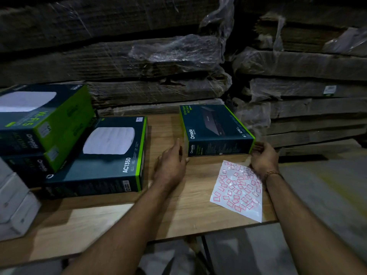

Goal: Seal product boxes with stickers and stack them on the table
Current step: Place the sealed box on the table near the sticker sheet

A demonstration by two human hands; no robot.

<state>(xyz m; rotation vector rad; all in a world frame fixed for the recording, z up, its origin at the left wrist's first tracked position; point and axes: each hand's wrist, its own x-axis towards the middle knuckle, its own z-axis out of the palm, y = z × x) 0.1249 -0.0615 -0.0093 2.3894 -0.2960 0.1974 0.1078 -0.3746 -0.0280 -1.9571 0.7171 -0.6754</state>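
A dark teal Omada box [215,130] with green edges lies flat on the wooden table [111,217]. My left hand [172,161] rests against its near left corner with straight fingers. My right hand [263,157] is at the box's near right corner, fingers curled against the green end; whether a sticker is pinched there I cannot tell. A white sticker sheet [238,190] with several red-outlined stickers lies just in front of the box, under my right wrist. An AC1350 box [103,157] lies at the left, with a stack of similar boxes [39,124] leaning on it.
Shrink-wrapped piles of flattened cardboard [158,62] rise directly behind the table and to the right [307,100]. White boxes [14,203] sit at the table's left edge. The table's front edge runs below my forearms, with grey floor [321,195] at the right.
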